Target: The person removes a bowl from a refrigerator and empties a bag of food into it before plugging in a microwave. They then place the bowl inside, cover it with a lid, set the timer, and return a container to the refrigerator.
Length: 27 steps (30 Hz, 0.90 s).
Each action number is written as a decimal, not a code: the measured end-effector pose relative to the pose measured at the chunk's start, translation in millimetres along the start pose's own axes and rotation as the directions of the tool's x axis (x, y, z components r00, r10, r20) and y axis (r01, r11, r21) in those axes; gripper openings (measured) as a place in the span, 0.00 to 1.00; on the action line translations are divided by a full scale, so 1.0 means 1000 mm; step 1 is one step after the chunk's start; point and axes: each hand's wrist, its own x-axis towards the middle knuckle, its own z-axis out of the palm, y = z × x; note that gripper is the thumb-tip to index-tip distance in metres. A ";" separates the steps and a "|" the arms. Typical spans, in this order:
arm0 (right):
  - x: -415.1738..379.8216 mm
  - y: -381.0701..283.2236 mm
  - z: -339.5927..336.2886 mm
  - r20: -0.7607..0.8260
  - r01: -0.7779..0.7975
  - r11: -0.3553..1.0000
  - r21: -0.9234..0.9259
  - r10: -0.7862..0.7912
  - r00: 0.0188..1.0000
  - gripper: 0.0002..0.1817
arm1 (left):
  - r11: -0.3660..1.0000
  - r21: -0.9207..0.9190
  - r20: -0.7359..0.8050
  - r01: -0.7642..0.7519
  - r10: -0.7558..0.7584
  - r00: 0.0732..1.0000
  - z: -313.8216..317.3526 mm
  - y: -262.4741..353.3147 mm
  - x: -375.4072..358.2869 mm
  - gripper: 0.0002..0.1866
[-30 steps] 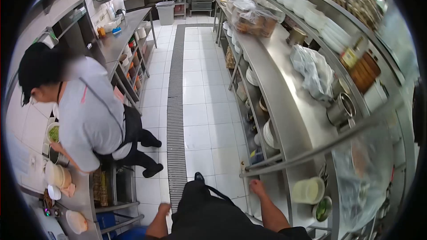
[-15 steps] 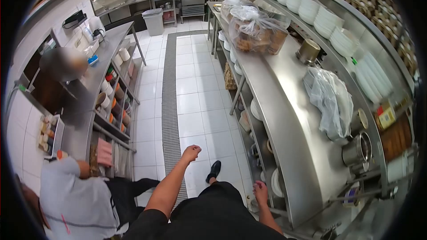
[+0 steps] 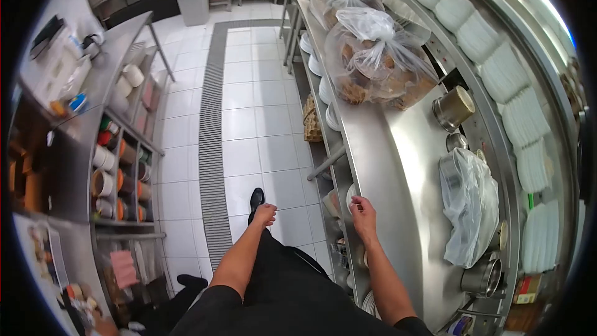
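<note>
The steel counter (image 3: 387, 202), the thing nearest the right hand (image 3: 362, 216), is running down the frame from upper centre to lower right. That hand is hovering at the counter's left edge, right of centre, with its fingers bending loosely and standing a little apart from the palm; whether it is touching the metal I cannot tell. A white dish (image 3: 351, 193) is showing just beside its fingertips, lower than the counter top. The left hand (image 3: 266, 214) is hanging over the white floor tiles (image 3: 242, 127) near the centre, its fingers curling inward; whether they are meeting the palm I cannot tell. A black shoe (image 3: 257, 198) is showing just beside it. Farther along the counter, toward the upper right, knotted clear bags (image 3: 379, 56) are holding brown contents, and a steel pot (image 3: 454, 109) is standing near them. Below that, a crumpled plastic bag (image 3: 466, 205) is lying at right, above another pot (image 3: 482, 277). Stacked white dishes (image 3: 479, 36) are lining the shelf at the upper right. A drain grate (image 3: 212, 124) is crossing the floor left of centre. Jars (image 3: 124, 180) are filling a rack at left, and another person's shoe (image 3: 191, 282) is resting at lower left.
</note>
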 end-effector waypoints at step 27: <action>0.268 -0.026 0.073 -0.253 -0.262 0.517 -0.815 0.089 0.963 0.39 | 0.477 0.709 0.251 -0.519 0.516 0.819 0.251 0.379 0.445 0.27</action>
